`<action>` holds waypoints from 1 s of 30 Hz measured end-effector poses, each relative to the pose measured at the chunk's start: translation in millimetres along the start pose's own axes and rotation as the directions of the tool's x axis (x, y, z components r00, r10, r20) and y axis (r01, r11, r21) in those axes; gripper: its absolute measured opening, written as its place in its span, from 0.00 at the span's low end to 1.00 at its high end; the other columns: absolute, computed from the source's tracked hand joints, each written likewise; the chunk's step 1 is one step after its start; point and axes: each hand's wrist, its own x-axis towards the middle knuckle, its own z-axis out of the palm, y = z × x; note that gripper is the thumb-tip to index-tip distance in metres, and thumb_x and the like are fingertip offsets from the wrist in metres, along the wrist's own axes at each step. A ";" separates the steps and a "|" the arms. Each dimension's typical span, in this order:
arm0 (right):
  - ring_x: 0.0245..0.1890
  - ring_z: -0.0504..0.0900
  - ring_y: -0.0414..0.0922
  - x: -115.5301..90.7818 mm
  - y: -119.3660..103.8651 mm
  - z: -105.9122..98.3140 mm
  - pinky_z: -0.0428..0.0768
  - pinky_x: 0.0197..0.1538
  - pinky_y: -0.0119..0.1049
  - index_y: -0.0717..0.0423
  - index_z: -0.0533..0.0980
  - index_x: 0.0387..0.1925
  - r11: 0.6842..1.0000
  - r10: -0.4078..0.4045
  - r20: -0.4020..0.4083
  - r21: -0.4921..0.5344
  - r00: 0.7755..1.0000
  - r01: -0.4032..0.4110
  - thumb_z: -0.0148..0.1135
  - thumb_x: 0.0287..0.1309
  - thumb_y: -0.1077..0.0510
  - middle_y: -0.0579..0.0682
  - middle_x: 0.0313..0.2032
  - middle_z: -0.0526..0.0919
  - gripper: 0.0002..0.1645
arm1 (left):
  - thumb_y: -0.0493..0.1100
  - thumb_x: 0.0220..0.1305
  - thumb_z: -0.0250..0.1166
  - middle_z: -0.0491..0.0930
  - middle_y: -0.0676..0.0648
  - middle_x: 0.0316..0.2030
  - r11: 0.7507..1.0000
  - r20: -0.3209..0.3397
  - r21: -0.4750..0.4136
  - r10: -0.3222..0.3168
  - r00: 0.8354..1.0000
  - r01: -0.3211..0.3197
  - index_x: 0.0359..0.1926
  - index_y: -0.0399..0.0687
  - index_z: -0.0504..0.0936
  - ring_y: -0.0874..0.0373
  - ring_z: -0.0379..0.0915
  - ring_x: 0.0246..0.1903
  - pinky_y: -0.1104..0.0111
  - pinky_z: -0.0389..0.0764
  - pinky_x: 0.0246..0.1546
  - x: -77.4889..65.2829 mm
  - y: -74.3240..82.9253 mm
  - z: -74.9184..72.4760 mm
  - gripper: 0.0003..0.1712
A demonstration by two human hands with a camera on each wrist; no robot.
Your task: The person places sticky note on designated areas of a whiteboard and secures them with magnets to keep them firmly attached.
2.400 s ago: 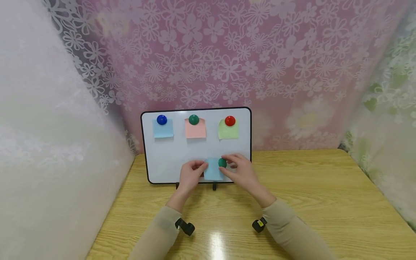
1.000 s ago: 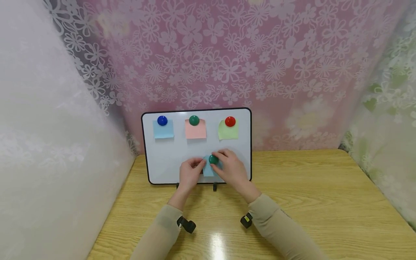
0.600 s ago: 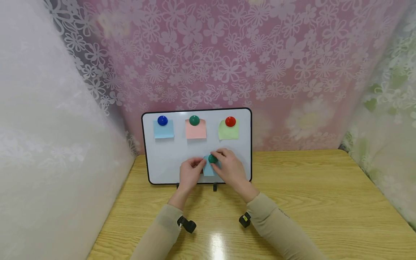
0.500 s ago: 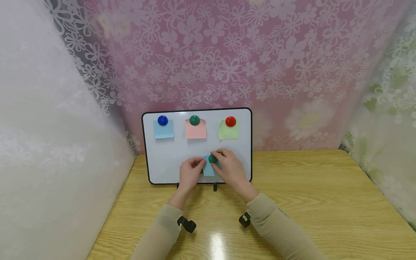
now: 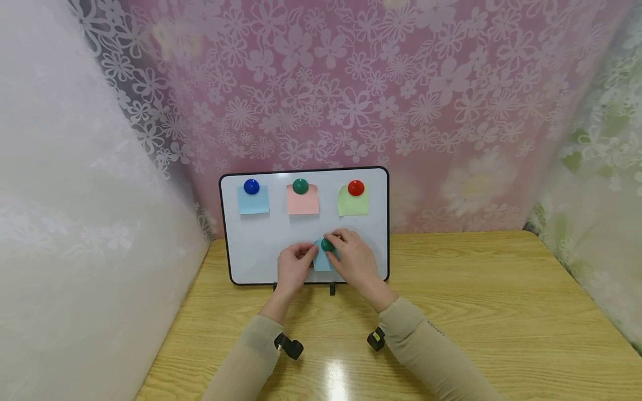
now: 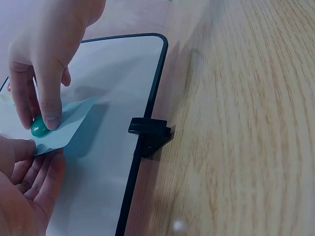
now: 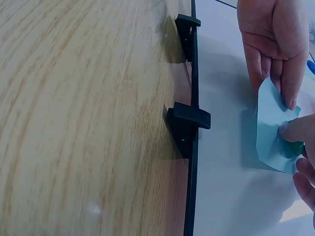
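Observation:
A blue sticky note lies against the lower middle of the whiteboard, its lower part standing off the surface. My left hand pinches the note's left edge between thumb and fingers. With thumb and fingertips, my right hand grips a round green magnet on the upper part of the note. In the left wrist view the green magnet sits on the note under the right fingertips. The note's right part is hidden behind my right hand in the head view.
Along the board's top, a blue magnet holds a blue note, a green magnet a pink note, and a red magnet a light green note. Black stand feet support the board on the wooden table.
Over the earlier frames my right hand has moved left with the green magnet, from the blue note's right edge onto its upper part. My left hand has stayed nearly still.

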 end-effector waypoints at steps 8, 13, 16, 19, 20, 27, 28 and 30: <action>0.52 0.83 0.52 0.1 -0.2 1.2 0.87 0.50 0.44 0.55 0.86 0.59 1.000 -0.001 -0.003 -0.004 1.000 0.001 0.80 0.62 0.58 0.52 0.55 0.84 0.25 | 0.46 0.74 0.72 0.89 0.46 0.41 1.000 -0.002 0.001 -0.001 1.000 0.001 0.49 0.41 0.91 0.53 0.86 0.38 0.65 0.88 0.38 0.5 0.4 0.1 0.13; 0.53 0.83 0.52 0.6 -1.1 1.2 0.87 0.51 0.44 0.55 0.85 0.60 1.000 0.000 0.007 -0.013 1.000 0.000 0.80 0.63 0.58 0.52 0.55 0.83 0.25 | 0.46 0.75 0.71 0.89 0.46 0.41 1.000 -0.002 0.001 0.003 1.000 -0.003 0.49 0.42 0.91 0.53 0.86 0.38 0.65 0.87 0.38 0.7 -0.6 -0.4 0.13; 0.53 0.83 0.52 1.1 -1.8 1.5 0.87 0.51 0.45 0.55 0.85 0.60 1.000 0.000 0.014 -0.013 1.000 0.001 0.79 0.64 0.58 0.52 0.56 0.83 0.24 | 0.46 0.75 0.71 0.89 0.46 0.41 1.000 -0.003 0.001 0.002 1.000 -0.002 0.49 0.42 0.91 0.52 0.86 0.38 0.64 0.87 0.38 0.7 -1.3 -0.6 0.13; 0.53 0.83 0.52 1.5 -1.9 2.2 0.87 0.51 0.45 0.55 0.85 0.60 1.000 -0.002 0.017 -0.012 1.000 0.002 0.79 0.64 0.58 0.53 0.56 0.83 0.24 | 0.47 0.75 0.71 0.89 0.46 0.41 1.000 -0.005 0.000 0.002 1.000 -0.002 0.49 0.41 0.91 0.52 0.86 0.38 0.64 0.88 0.38 0.3 -0.7 -0.6 0.13; 0.53 0.83 0.52 1.6 -1.9 2.3 0.87 0.52 0.45 0.55 0.85 0.60 1.000 -0.005 0.016 -0.013 1.000 0.005 0.79 0.64 0.58 0.53 0.56 0.83 0.24 | 0.47 0.75 0.71 0.89 0.46 0.41 1.000 -0.006 0.002 0.001 1.000 -0.001 0.49 0.41 0.91 0.52 0.86 0.38 0.64 0.87 0.38 0.5 -0.6 -0.7 0.13; 0.53 0.83 0.53 1.5 -1.2 3.5 0.87 0.51 0.44 0.55 0.85 0.60 1.000 -0.016 0.007 -0.023 1.000 0.016 0.79 0.63 0.58 0.53 0.55 0.83 0.24 | 0.45 0.75 0.71 0.89 0.45 0.41 1.000 -0.008 -0.021 -0.005 1.000 0.005 0.49 0.40 0.91 0.52 0.87 0.40 0.65 0.88 0.40 1.2 -0.7 -0.7 0.12; 0.53 0.83 0.53 1.4 -1.4 3.3 0.87 0.51 0.44 0.55 0.85 0.60 1.000 -0.015 0.007 -0.023 1.000 0.015 0.79 0.63 0.58 0.53 0.55 0.83 0.24 | 0.45 0.75 0.71 0.89 0.45 0.42 1.000 -0.007 -0.025 -0.004 1.000 0.004 0.49 0.40 0.91 0.52 0.87 0.40 0.64 0.89 0.41 1.1 -0.5 -0.9 0.12; 0.53 0.83 0.52 1.3 -1.6 3.4 0.87 0.51 0.44 0.55 0.85 0.60 1.000 -0.015 0.005 -0.025 1.000 0.015 0.79 0.63 0.58 0.53 0.55 0.83 0.24 | 0.45 0.75 0.71 0.89 0.45 0.42 1.000 -0.006 -0.027 -0.003 1.000 0.003 0.50 0.40 0.91 0.52 0.87 0.40 0.64 0.89 0.42 0.5 -0.9 -1.3 0.12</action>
